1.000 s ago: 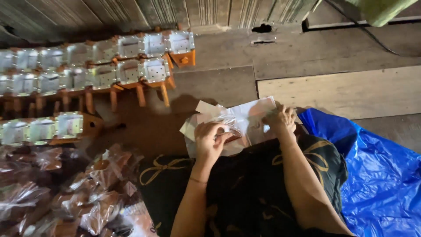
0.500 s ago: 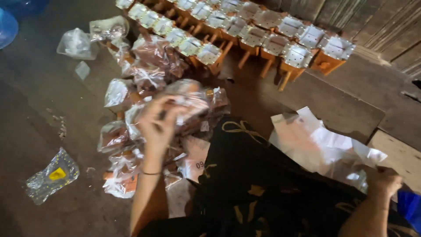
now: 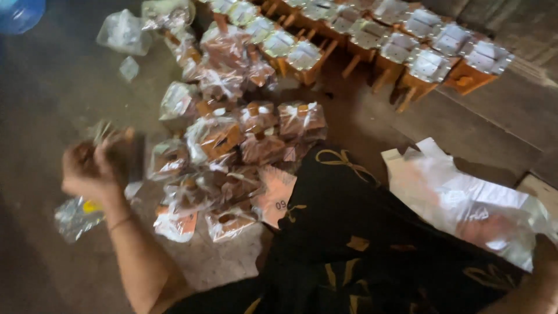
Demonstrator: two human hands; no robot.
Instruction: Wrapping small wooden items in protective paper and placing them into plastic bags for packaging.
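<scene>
Motion blur smears the left hand (image 3: 93,168), raised over the dark floor (image 3: 40,116), fingers (image 3: 107,145) curled around what looks like a small clear-wrapped packet (image 3: 119,154); too smeared to say how tightly they close. Just below the fingers, lying on the floor, a flat clear bag with a yellow spot (image 3: 78,216). Directly to the right of the fingers, nearly touching, a heap of clear-wrapped brown packets (image 3: 232,163) spreads across the floor, some overlapping, one pale orange card (image 3: 278,195) at its near edge against the black patterned garment (image 3: 360,232) of the person. Far beyond the fingers, along the top, rows of small orange wooden stools (image 3: 418,70), each wrapped in clear plastic, stand side by side. Well away to the right, past the garment, a crumpled white plastic bag (image 3: 465,203) lies on the planks. The right hand is at the lower right corner, almost wholly cut off by the edge, its fingers unseen. Up at the top left corner, well apart from everything, a blue rounded container (image 3: 20,11).
</scene>
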